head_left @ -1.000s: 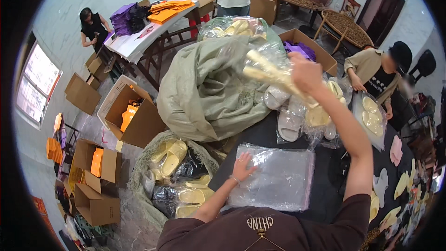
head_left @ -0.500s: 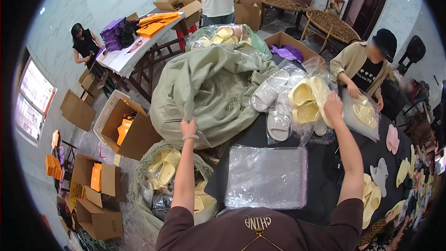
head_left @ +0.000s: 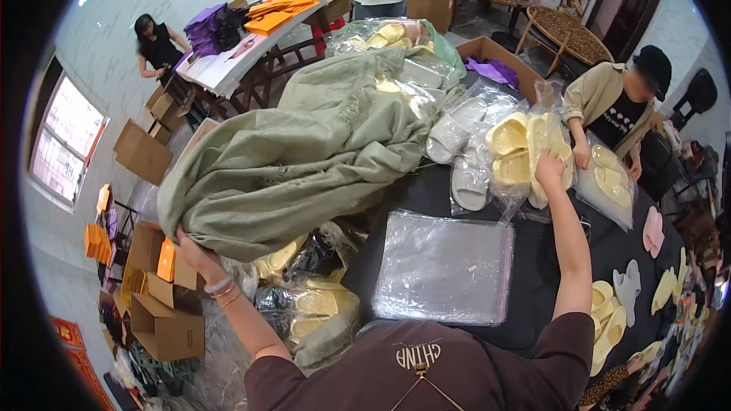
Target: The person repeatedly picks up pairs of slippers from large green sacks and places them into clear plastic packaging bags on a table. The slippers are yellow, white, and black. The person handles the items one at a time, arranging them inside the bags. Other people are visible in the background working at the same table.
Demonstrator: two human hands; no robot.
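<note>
Left hand clutching the big olive-green woven sack, right hand pinching bagged yellow foam slippers; yank either and that pile probably slides off the surface.

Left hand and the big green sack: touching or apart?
Touching. In the head view the left hand grips the lower edge of the green sack, with the cloth bunched over its fingers. No gap shows between them.

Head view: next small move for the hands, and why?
Probably lift the bagged yellow slippers with the right hand toward the stack of clear bags. That hand already rests on them, while the left hand grips the green sack edge.
</note>
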